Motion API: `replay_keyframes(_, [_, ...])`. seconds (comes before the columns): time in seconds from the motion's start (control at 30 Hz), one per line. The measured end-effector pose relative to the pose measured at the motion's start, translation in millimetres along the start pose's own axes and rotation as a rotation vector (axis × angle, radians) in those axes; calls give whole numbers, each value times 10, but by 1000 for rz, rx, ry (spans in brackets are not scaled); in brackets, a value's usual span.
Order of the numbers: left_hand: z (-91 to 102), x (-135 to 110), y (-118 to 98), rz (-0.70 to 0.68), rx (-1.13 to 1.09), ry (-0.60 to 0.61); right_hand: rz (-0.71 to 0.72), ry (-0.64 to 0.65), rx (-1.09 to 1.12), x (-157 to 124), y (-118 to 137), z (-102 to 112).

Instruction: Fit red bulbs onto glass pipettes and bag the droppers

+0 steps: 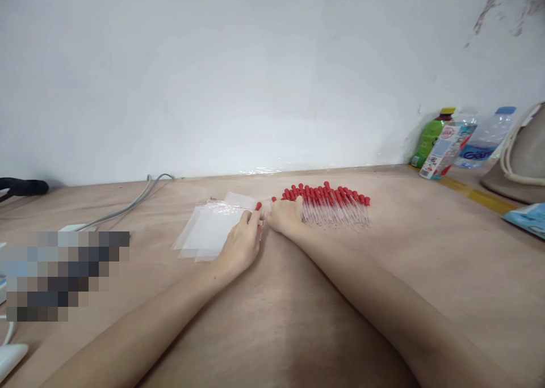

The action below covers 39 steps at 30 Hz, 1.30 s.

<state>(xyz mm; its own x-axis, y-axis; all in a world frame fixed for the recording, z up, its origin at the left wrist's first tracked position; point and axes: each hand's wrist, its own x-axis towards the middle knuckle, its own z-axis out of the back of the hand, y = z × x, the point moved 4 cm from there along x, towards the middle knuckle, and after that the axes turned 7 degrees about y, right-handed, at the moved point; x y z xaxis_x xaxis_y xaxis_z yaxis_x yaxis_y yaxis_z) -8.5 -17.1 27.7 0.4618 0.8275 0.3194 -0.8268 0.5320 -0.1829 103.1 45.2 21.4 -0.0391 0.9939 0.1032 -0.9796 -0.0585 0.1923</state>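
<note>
A row of several clear droppers with red rubber bulbs lies on the wooden table. To its left sits a small stack of clear zip bags. My left hand rests at the bags' right edge, fingers pinched around a red-bulbed dropper. My right hand lies curled at the left end of the dropper row, touching it; another red bulb shows just above it. What the right fingers hold is hidden.
Bottles stand against the white wall at the back right, beside a tan bag with cord handles. A blue packet lies at the right edge. Grey cables run at the back left; a blurred patch covers the left.
</note>
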Motion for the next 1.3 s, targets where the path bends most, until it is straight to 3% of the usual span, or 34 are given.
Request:
replay_keyframes(0.17, [-150, 14, 140, -83, -111, -155, 6, 26, 11, 21, 35, -13])
replay_keyframes(0.3, [-155, 4, 184, -61, -172, -143, 33, -42, 12, -147, -42, 45])
replay_keyframes(0.4, [-125, -14, 143, -40, -182, -96, 93, -145, 16, -418, -232, 48])
replay_keyframes(0.57, [-60, -51, -41, -91, -229, -107, 337, -410, 124, -972, -727, 64])
replay_keyframes(0.73, [-69, -110, -268, -244, -307, -80, 456, -434, 213, -1195, -1031, 108])
replay_keyframes(0.87, [-128, -138, -276, -261, -379, -45, 520, -488, 198, -1194, -969, 121])
replay_keyframes(1.07, [-151, -123, -253, -176, -439, 14, 584, -406, 241, -1216, -848, 133])
replay_keyframes(1.3, [-135, -95, -287, -197, -461, -21, 627, -406, 247, -1230, -763, 130])
